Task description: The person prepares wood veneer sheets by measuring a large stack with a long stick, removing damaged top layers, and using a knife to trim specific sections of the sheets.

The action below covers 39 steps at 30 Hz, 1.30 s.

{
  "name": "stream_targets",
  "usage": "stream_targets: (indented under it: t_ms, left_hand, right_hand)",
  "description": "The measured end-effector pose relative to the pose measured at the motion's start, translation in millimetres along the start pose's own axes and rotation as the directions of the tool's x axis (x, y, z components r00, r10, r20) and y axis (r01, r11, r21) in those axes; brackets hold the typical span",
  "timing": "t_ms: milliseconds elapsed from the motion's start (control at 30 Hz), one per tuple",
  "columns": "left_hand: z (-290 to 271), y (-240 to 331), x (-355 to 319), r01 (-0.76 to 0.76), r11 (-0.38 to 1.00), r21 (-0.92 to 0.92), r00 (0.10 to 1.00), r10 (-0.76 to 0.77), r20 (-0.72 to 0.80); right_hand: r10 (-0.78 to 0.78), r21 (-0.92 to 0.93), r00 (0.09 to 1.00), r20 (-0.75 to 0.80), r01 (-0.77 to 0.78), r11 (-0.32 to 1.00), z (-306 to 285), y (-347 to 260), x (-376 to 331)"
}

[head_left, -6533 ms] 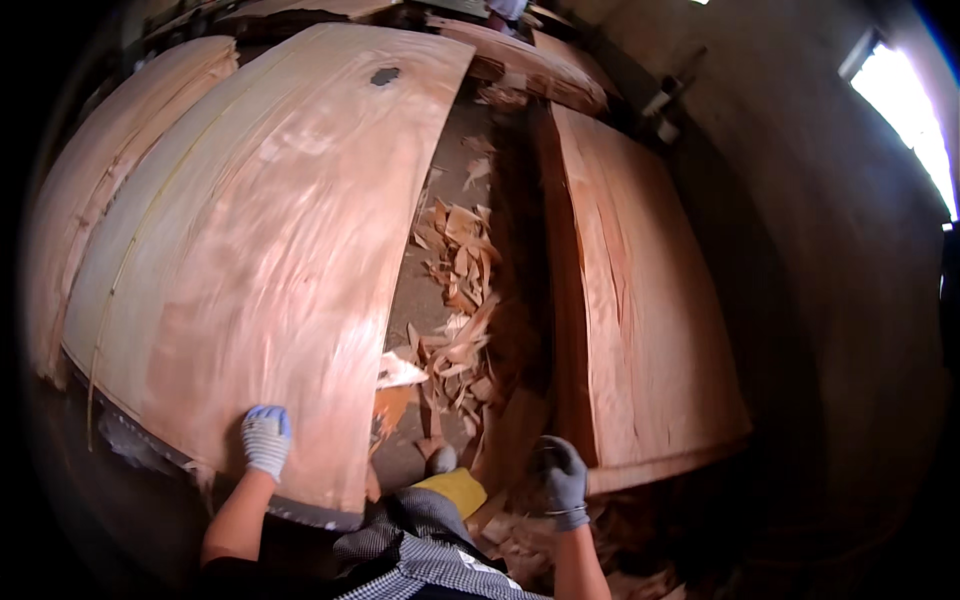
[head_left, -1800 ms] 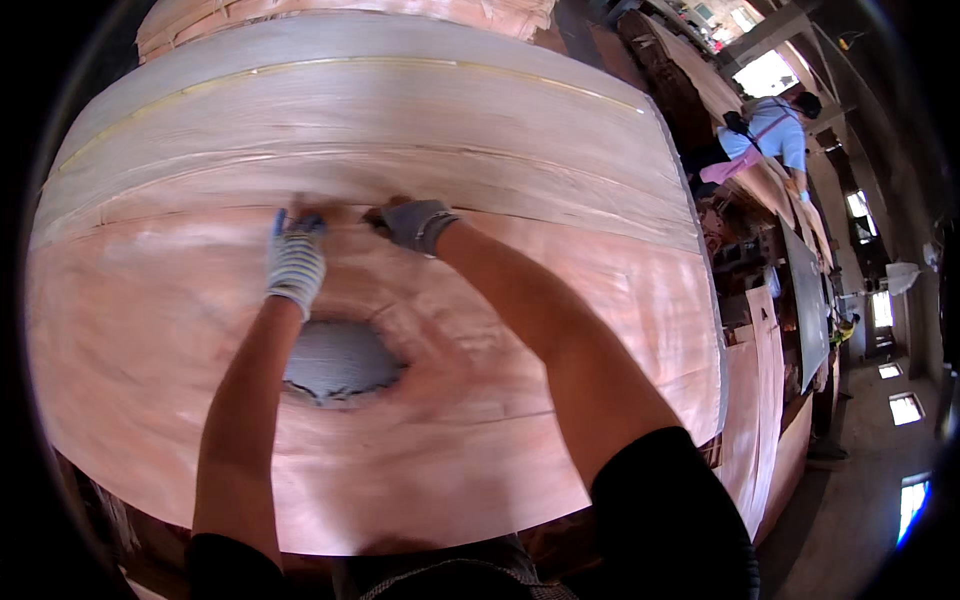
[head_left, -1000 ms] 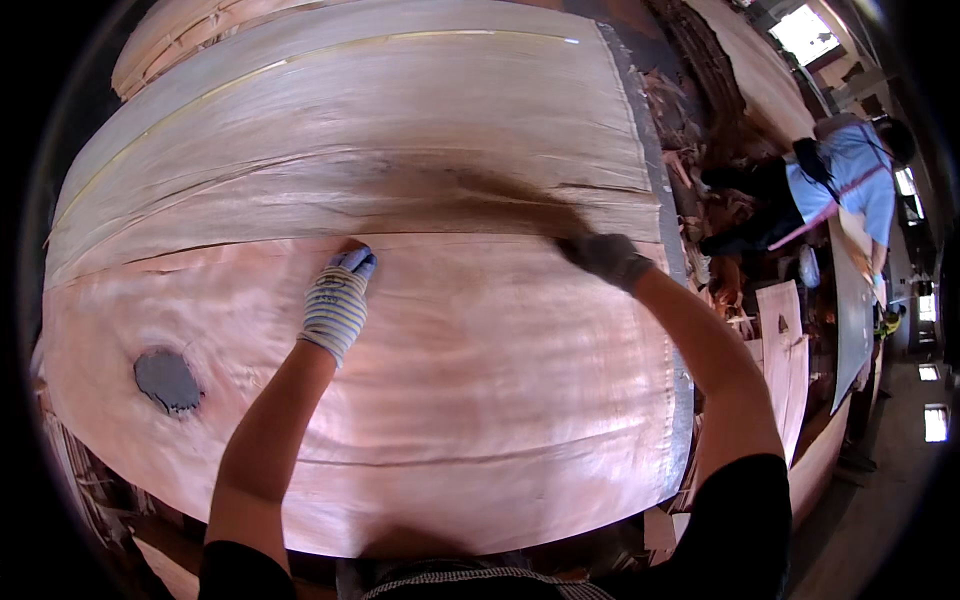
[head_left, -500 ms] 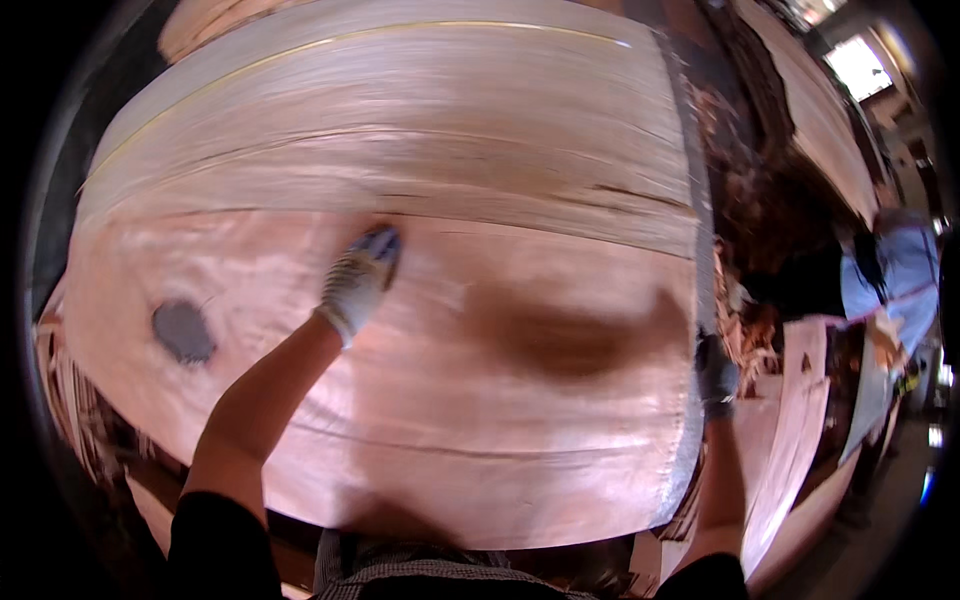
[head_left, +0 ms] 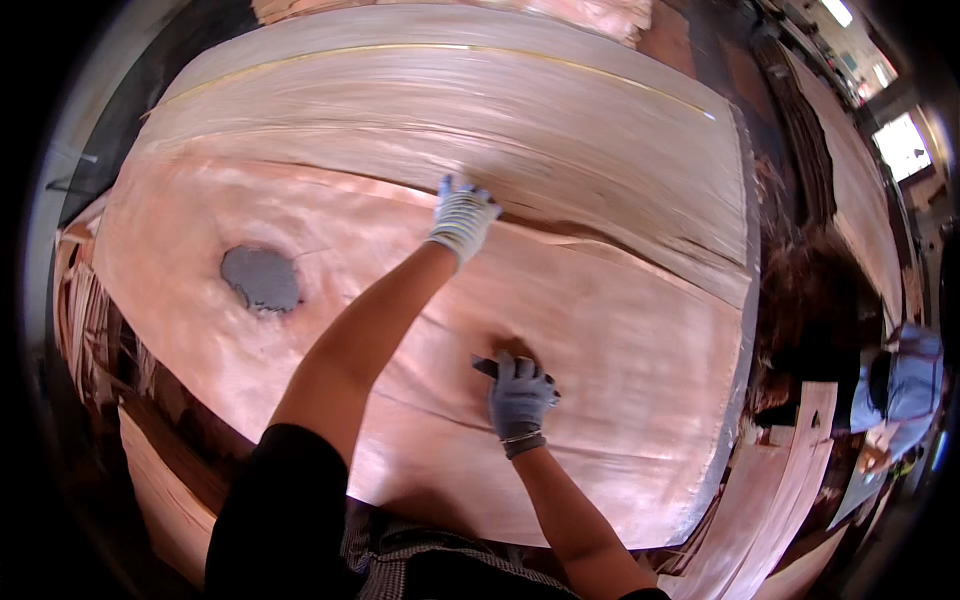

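A broad pinkish wood veneer sheet (head_left: 610, 340) lies before me, with a paler veneer sheet (head_left: 600, 130) along its far side. My left hand (head_left: 463, 225), in a white striped glove with bluish fingertips, rests at the pink sheet's far edge with fingers spread. Right of it that edge bulges up a little and leaves a dark gap. My right hand (head_left: 522, 400), in a grey glove, is closed above the middle of the pink sheet. From its thumb side sticks out a small dark tool (head_left: 485, 366), whose kind I cannot make out.
A hole (head_left: 262, 280) in the pink sheet shows grey at the left. One thin yellow strip (head_left: 400, 47) crosses the pale sheet. Veneer offcuts (head_left: 775, 490) lie at the right, beside a person in blue (head_left: 905, 385). More veneer stacks (head_left: 840, 170) stand at far right.
My right hand has come from the sheet's right edge to above its middle. My left hand has shifted along the far edge, which now bulges up. The view has swung.
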<state>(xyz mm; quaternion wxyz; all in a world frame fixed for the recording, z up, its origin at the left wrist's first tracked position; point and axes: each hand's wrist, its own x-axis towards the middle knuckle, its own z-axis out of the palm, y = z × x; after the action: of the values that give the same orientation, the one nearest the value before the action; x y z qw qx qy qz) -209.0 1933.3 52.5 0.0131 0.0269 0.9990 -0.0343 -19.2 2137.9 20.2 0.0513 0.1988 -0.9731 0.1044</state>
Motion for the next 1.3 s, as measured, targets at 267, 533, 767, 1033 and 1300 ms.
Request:
stream_targets:
  t_ms: [267, 533, 767, 1033, 1300]
  left_hand:
    - [-75.6, -129.6, -88.3, -0.336, 0.336, -0.880, 0.931, -0.025, -0.365]
    - [-112.5, -423.9, -605.4, 0.929, 0.253, -0.269, 0.231, -0.967, -0.109]
    - [45.0, -206.2, -811.0, 0.874, 0.438, 0.209, -0.079, -0.297, 0.952]
    - [4.6, -256.5, -635.7, 0.759, 0.651, 0.008, 0.337, -0.404, 0.851]
    - [-166.9, -415.8, -442.3, 0.289, 0.649, -0.704, 0.649, -0.673, -0.354]
  right_hand:
    - [0.016, -0.105, 1.000, 0.013, -0.015, 0.994, 5.4, -15.4, -5.1]
    - [0.074, -0.157, 0.997, -0.024, -0.077, 0.985, 3.5, -35.1, -15.8]
    - [0.046, -0.233, 0.998, -0.038, -0.053, 0.971, -4.6, -40.8, -8.3]
    - [0.120, -0.399, 0.991, 0.059, -0.086, 0.913, -8.4, -30.3, -8.6]
    - [0.163, -0.220, 0.972, 0.171, -0.124, 0.968, -33.2, -37.3, -0.1]
